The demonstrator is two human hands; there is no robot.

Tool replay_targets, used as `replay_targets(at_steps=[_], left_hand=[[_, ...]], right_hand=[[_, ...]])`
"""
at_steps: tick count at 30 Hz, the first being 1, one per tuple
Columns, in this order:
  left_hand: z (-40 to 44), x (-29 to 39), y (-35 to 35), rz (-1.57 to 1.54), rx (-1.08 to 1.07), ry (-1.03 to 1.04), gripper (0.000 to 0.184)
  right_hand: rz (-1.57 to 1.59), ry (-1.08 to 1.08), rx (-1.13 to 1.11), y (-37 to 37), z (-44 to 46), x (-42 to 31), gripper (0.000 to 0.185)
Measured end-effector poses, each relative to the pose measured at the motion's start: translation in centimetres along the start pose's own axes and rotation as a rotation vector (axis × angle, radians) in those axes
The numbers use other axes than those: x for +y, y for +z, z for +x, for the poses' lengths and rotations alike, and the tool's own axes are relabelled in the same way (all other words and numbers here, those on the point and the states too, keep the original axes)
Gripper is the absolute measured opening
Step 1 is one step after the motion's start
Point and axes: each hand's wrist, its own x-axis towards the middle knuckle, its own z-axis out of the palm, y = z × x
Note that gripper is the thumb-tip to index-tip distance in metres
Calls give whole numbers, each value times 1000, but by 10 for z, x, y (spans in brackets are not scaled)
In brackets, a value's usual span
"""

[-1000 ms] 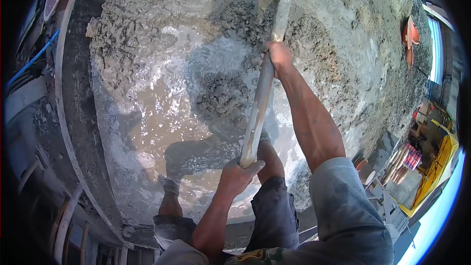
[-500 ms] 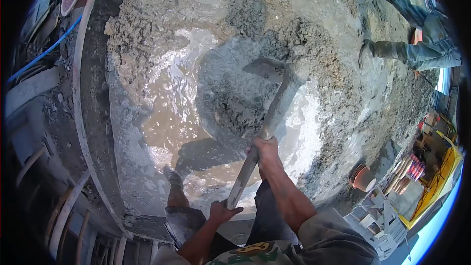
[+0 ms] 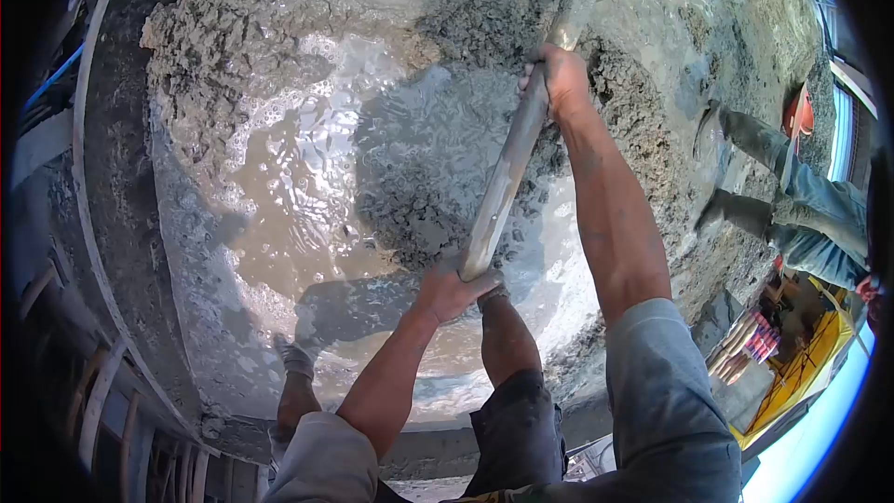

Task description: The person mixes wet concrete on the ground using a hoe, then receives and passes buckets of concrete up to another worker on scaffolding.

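Note:
Both my hands hold a mortar-smeared hoe (image 3: 507, 182) stretched out ahead of me. My right hand (image 3: 564, 79) wraps the handle near the hoe's head, while my left hand (image 3: 452, 291) grips the lower end. The hoe's head is at the top edge of the view, and its blade is mostly hidden there. Under the handle lies wet grey cement mix (image 3: 419, 214), lumpy in places. A pool of murky water (image 3: 298, 196) spreads left of the handle.
A low concrete edge (image 3: 116, 196) runs along the left. At right stand another person's legs in muddy boots and jeans (image 3: 819, 200), near an orange bucket (image 3: 798, 114). Stacked wooden-handled items (image 3: 745, 340) and a yellow tarp (image 3: 819, 354) lie lower right.
My arms have reached forward, carrying the hoe up and away from the pool to the far side of the mix. The other person's legs appear lower in view.

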Motion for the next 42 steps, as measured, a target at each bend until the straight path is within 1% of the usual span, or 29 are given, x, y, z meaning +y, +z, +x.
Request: replay_targets(at_steps=[3,4,7,8,10,11,12,14,17,19,21,23,25,26,27,28,29,30,31,32,33,34,35,36,37,38,39,41,42], left_hand=[[-26,51,16,107,71,11,32],[-36,58,14,46,106,58,33],[-88,56,-8,77,26,-186,46],[-105,47,-13,397,-70,120,49],[-139,39,-9,256,1,-128,49],[-158,33,-5,184,26,-260,50],[-185,25,-5,177,12,-326,49],[-211,11,-23,190,20,-378,49],[-263,-30,-9,157,4,-565,50],[-289,-84,-8,211,4,-623,53],[-318,-121,0,341,55,-620,58],[-339,-160,16,290,-110,-801,64],[-360,-182,40,391,-267,-670,74],[-360,-191,53,381,-269,-653,73],[-351,-169,58,372,-276,-635,73],[-331,-151,55,317,-295,-635,72],[-290,-99,38,268,-304,-626,71],[-251,-45,23,272,-159,-335,68],[-180,9,-9,324,-164,-137,67],[-139,37,-27,461,-40,68,66],[-98,47,-48,243,-45,176,61],[-78,87,-72,162,37,212,56],[-66,103,-90,186,92,197,50],[-57,112,-106,208,152,179,44],[-51,109,-116,228,215,159,39],[-60,91,-108,195,241,53,36],[-63,73,-101,44,254,18,35],[-73,36,-81,-277,254,-94,33],[-82,54,-68,-425,232,-132,28]], right_hand=[[25,55,-21,-8,8,-26,21],[58,81,-77,-7,7,-31,21],[75,136,-67,-1,-26,3,19],[180,168,-104,-7,-41,11,18],[56,212,-92,4,-90,22,17],[54,219,-52,11,-102,33,16],[52,247,-13,18,-118,53,15],[46,271,-25,29,-148,83,18],[22,299,-21,38,-205,125,12],[21,293,-5,42,-250,169,9],[27,317,-15,36,-282,204,8],[9,394,1,26,-323,220,14],[-5,392,-26,17,-361,208,22],[1,326,-38,14,-366,183,22],[6,261,-46,12,-370,153,21],[14,199,-53,10,-370,128,21],[-28,154,-59,7,-347,101,22],[-49,84,-96,16,-334,39,14],[-39,-22,-126,24,-300,-6,14],[-4,-126,-157,33,-257,-47,15],[33,-209,-187,44,-210,-83,15],[71,-262,-219,56,-162,-110,16],[97,-278,-241,69,-114,-120,18],[102,-244,-261,84,-67,-111,19],[70,-177,-278,101,-30,-82,21],[16,-135,-302,121,-11,-52,22],[-89,-123,-197,152,-41,-37,20],[-344,-302,-229,177,-55,-35,26],[-466,-303,-191,171,-54,-25,24]])
